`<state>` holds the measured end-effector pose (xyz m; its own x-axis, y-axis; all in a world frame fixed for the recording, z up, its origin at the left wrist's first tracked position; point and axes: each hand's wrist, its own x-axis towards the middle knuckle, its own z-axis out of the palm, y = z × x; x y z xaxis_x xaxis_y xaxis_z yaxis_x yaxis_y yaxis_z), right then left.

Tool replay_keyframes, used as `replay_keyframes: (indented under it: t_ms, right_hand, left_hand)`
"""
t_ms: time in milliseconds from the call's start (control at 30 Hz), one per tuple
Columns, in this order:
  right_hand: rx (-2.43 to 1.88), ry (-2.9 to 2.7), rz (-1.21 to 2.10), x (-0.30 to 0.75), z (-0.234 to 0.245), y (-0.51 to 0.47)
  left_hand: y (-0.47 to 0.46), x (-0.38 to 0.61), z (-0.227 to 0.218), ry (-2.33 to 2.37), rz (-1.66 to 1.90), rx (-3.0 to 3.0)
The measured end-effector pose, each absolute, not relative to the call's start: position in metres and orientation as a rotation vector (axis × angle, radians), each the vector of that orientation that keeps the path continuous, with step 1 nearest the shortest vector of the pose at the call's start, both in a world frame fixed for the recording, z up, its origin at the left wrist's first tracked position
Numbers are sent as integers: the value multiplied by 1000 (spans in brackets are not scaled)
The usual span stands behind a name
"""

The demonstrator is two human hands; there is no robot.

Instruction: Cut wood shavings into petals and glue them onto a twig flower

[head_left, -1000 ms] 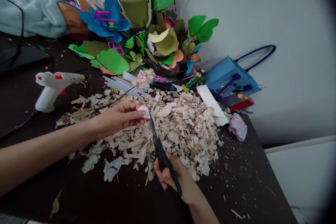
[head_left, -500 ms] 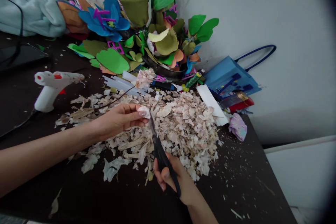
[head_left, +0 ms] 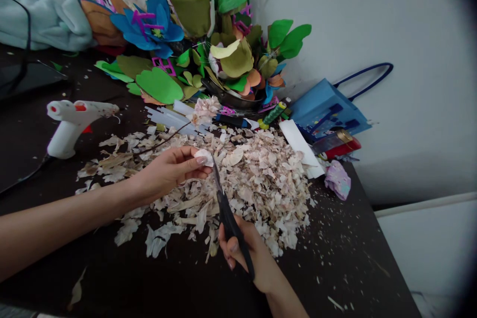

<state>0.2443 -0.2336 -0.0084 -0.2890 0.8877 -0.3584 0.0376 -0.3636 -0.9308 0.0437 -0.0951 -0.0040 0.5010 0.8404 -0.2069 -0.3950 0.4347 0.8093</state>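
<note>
Between thumb and fingers, my left hand (head_left: 179, 166) pinches a small pale petal (head_left: 204, 157). My right hand (head_left: 244, 248) is closed round the handles of black scissors (head_left: 227, 213), whose blades point up and away and meet the petal's right edge. Below both hands spreads a heap of cut, dried petal scraps (head_left: 261, 174) in pale pink and beige. A thin brown stem with a pinkish flower head (head_left: 205, 110) lies at the heap's far side, just beyond my left hand.
A white glue gun (head_left: 74, 124) stands at left, its cord trailing off. Clear glue sticks (head_left: 175, 119) lie behind the heap. Colourful artificial flowers (head_left: 160, 84) fill the back. A blue gift bag (head_left: 328, 109), green thread spool (head_left: 274, 114) and crumpled lilac piece (head_left: 337, 180) are at right.
The scissors have shifted very slightly against the petal, and the petal shows a little more in the left fingers. Otherwise the hands keep nearly the same place.
</note>
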Motion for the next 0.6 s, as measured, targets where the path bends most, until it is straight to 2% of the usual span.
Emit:
replay_keyframes:
  t_ms: [600]
  right_hand:
    - [-1395,-1229,1684,241,-4,-233]
  left_hand:
    - [-98,44,-3,753,928,935]
